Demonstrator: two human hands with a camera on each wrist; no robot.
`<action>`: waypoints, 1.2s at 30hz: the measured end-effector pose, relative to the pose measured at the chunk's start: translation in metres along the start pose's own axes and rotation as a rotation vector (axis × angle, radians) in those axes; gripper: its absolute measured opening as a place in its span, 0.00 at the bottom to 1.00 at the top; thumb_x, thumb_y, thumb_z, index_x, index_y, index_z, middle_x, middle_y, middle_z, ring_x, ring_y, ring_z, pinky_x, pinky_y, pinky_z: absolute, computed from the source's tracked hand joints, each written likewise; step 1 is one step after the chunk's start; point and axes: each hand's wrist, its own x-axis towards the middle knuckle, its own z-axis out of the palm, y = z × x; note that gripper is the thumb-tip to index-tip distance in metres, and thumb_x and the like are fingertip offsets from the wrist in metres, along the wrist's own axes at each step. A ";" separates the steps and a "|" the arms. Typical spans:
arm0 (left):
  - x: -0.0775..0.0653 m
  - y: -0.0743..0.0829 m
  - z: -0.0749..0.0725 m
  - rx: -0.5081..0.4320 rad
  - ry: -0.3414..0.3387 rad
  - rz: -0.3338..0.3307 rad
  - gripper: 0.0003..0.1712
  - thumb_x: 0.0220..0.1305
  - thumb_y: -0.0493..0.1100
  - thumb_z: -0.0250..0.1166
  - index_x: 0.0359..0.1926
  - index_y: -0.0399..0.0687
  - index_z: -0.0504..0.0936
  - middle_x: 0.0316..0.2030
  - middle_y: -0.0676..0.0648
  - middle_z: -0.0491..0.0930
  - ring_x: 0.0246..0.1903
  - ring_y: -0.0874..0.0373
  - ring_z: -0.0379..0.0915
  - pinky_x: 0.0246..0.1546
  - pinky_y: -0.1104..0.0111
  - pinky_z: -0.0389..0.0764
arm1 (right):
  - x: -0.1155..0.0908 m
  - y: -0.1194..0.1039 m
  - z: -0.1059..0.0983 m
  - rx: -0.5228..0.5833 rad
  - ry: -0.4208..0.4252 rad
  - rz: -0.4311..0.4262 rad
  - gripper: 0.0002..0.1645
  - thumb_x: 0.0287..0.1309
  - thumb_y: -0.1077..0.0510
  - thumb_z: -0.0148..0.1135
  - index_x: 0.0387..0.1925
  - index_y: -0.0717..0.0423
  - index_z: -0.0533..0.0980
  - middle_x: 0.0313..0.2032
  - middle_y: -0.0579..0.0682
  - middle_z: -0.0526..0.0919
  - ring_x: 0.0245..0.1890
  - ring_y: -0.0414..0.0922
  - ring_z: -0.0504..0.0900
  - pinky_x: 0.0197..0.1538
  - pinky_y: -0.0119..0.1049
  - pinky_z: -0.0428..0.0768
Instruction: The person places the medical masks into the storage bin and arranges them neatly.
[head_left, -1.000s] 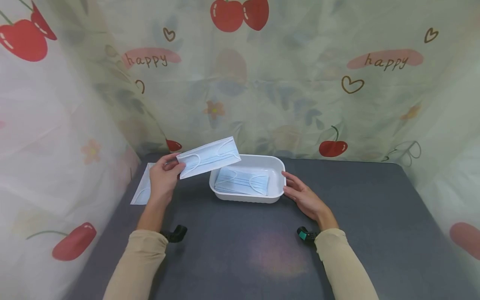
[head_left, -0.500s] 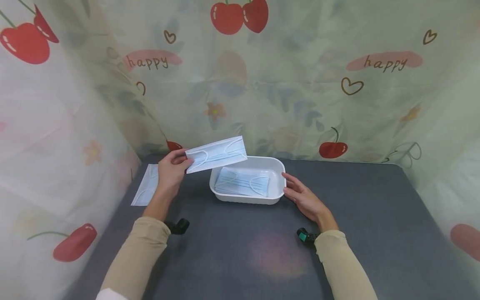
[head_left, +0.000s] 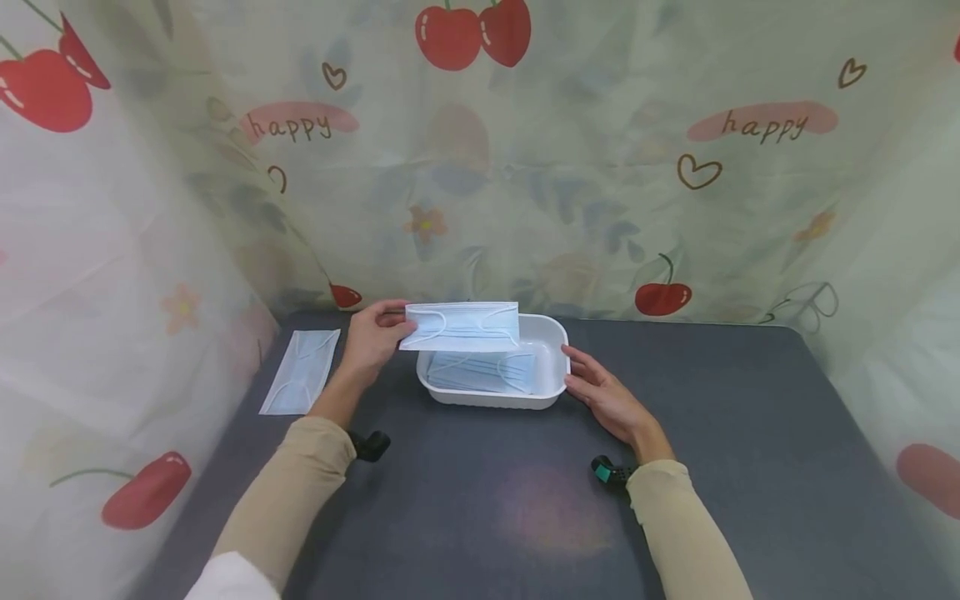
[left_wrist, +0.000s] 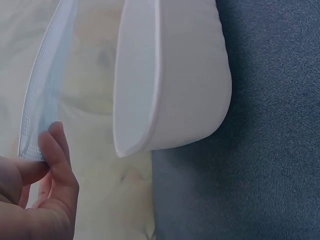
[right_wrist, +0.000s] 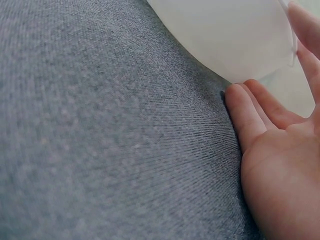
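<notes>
Between thumb and fingers, my left hand (head_left: 371, 343) pinches the left end of a light-blue face mask (head_left: 463, 327). The mask is held level over the back left of a white plastic container (head_left: 491, 401), ear loops showing. In the left wrist view that mask (left_wrist: 47, 85) is seen nearly edge-on, apart from the container wall (left_wrist: 192, 75). Inside the container lies a stack of similar masks (head_left: 480, 375), its back part hidden by the held one. My right hand (head_left: 609, 402) rests against the container's right end with fingers extended; the right wrist view shows fingertips (right_wrist: 235, 92) at its base.
Another face mask (head_left: 302, 372) lies flat on the dark grey table (head_left: 480, 517), left of the container. A cherry-printed curtain (head_left: 570, 208) hangs behind the table and along both sides. Black straps with small devices sit on both wrists.
My left hand has moved right, bringing the mask from beside the container to over it and turning it level. The mask on the table is now fully uncovered. My right hand stays put.
</notes>
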 end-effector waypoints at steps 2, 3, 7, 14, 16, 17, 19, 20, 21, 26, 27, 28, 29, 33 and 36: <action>0.001 0.000 0.005 0.015 -0.013 0.013 0.22 0.65 0.34 0.69 0.60 0.45 0.82 0.52 0.33 0.84 0.43 0.56 0.81 0.32 0.75 0.80 | 0.000 -0.001 0.000 0.001 0.003 0.003 0.38 0.77 0.56 0.53 0.80 0.39 0.53 0.80 0.59 0.50 0.80 0.60 0.50 0.82 0.59 0.47; 0.002 0.000 0.007 0.015 -0.021 0.021 0.22 0.65 0.33 0.69 0.60 0.43 0.82 0.52 0.32 0.84 0.45 0.53 0.82 0.32 0.75 0.80 | -0.001 -0.001 0.000 -0.001 0.004 0.006 0.38 0.76 0.56 0.53 0.80 0.39 0.53 0.80 0.59 0.50 0.81 0.60 0.50 0.82 0.59 0.47; 0.006 0.000 0.016 0.057 -0.043 0.041 0.21 0.64 0.31 0.68 0.59 0.42 0.83 0.52 0.32 0.84 0.51 0.45 0.82 0.34 0.74 0.80 | -0.001 -0.002 0.000 -0.017 0.008 0.013 0.38 0.76 0.55 0.55 0.80 0.38 0.53 0.80 0.58 0.50 0.81 0.59 0.50 0.82 0.59 0.48; 0.006 0.002 0.028 0.274 -0.036 0.104 0.20 0.64 0.36 0.70 0.57 0.48 0.84 0.50 0.39 0.87 0.55 0.45 0.81 0.52 0.55 0.82 | -0.001 -0.001 0.001 -0.011 0.013 0.013 0.38 0.75 0.54 0.56 0.80 0.37 0.54 0.80 0.57 0.51 0.81 0.58 0.50 0.82 0.59 0.48; 0.006 0.001 0.031 0.290 -0.045 0.109 0.19 0.64 0.36 0.70 0.57 0.48 0.84 0.50 0.39 0.87 0.55 0.45 0.81 0.55 0.52 0.81 | -0.001 0.000 0.001 -0.010 0.011 0.008 0.38 0.75 0.54 0.56 0.80 0.37 0.54 0.80 0.57 0.51 0.81 0.58 0.51 0.82 0.59 0.48; 0.006 0.000 0.033 0.299 -0.047 0.109 0.19 0.65 0.36 0.70 0.57 0.49 0.84 0.50 0.39 0.87 0.55 0.45 0.81 0.55 0.52 0.81 | 0.000 0.000 0.001 -0.009 0.010 0.006 0.38 0.75 0.54 0.56 0.80 0.37 0.54 0.80 0.57 0.51 0.80 0.58 0.51 0.82 0.59 0.48; 0.006 -0.001 0.036 0.305 -0.050 0.106 0.19 0.65 0.37 0.70 0.57 0.49 0.84 0.50 0.40 0.87 0.55 0.45 0.81 0.55 0.52 0.81 | 0.001 0.001 0.000 -0.004 0.009 0.005 0.38 0.75 0.54 0.56 0.80 0.38 0.54 0.80 0.57 0.51 0.80 0.58 0.51 0.82 0.59 0.48; 0.006 -0.002 0.037 0.311 -0.051 0.103 0.19 0.65 0.37 0.70 0.57 0.50 0.84 0.50 0.40 0.87 0.54 0.45 0.81 0.54 0.53 0.81 | 0.001 0.001 0.000 -0.003 0.009 0.005 0.38 0.75 0.54 0.56 0.80 0.38 0.54 0.80 0.57 0.51 0.80 0.58 0.51 0.82 0.59 0.48; 0.006 -0.003 0.038 0.312 -0.055 0.100 0.19 0.65 0.37 0.70 0.57 0.50 0.84 0.50 0.40 0.87 0.54 0.46 0.81 0.54 0.53 0.81 | 0.001 0.001 0.001 -0.002 0.010 0.007 0.38 0.75 0.55 0.56 0.80 0.38 0.54 0.80 0.57 0.51 0.80 0.58 0.51 0.82 0.59 0.48; 0.007 -0.008 0.043 0.312 -0.075 0.087 0.18 0.66 0.37 0.69 0.56 0.51 0.84 0.51 0.41 0.87 0.55 0.46 0.80 0.56 0.52 0.81 | 0.001 0.000 0.001 -0.003 0.017 0.008 0.38 0.75 0.55 0.56 0.80 0.38 0.54 0.80 0.57 0.52 0.80 0.58 0.52 0.82 0.59 0.48; 0.008 -0.009 0.044 0.316 -0.076 0.087 0.18 0.66 0.37 0.69 0.56 0.51 0.84 0.51 0.41 0.86 0.55 0.46 0.80 0.56 0.52 0.81 | 0.001 0.000 0.001 -0.003 0.015 0.006 0.38 0.76 0.56 0.55 0.80 0.38 0.54 0.80 0.58 0.51 0.80 0.58 0.52 0.82 0.59 0.48; 0.008 -0.010 0.045 0.321 -0.077 0.087 0.18 0.66 0.37 0.69 0.56 0.51 0.84 0.51 0.41 0.86 0.55 0.45 0.80 0.56 0.51 0.81 | 0.001 0.000 0.001 -0.002 0.013 0.004 0.38 0.76 0.56 0.55 0.80 0.39 0.54 0.80 0.58 0.51 0.80 0.58 0.52 0.82 0.59 0.48; 0.009 -0.011 0.045 0.327 -0.079 0.090 0.18 0.66 0.37 0.69 0.56 0.51 0.84 0.51 0.41 0.87 0.55 0.45 0.80 0.56 0.51 0.81 | 0.001 0.000 0.001 -0.001 0.012 0.005 0.38 0.76 0.56 0.55 0.80 0.39 0.54 0.80 0.58 0.51 0.80 0.58 0.51 0.82 0.59 0.48; 0.008 -0.011 0.047 0.358 -0.087 0.096 0.19 0.65 0.37 0.70 0.57 0.51 0.83 0.51 0.41 0.86 0.54 0.45 0.81 0.54 0.52 0.82 | 0.001 0.000 0.000 0.002 0.014 0.009 0.38 0.76 0.56 0.54 0.80 0.39 0.54 0.80 0.58 0.52 0.80 0.58 0.52 0.82 0.59 0.48; 0.007 -0.010 0.049 0.386 -0.092 0.116 0.21 0.65 0.38 0.71 0.58 0.50 0.82 0.51 0.41 0.87 0.54 0.45 0.81 0.53 0.53 0.83 | 0.000 0.000 0.000 0.002 0.020 0.013 0.38 0.76 0.56 0.55 0.80 0.38 0.54 0.80 0.57 0.52 0.80 0.57 0.52 0.82 0.58 0.48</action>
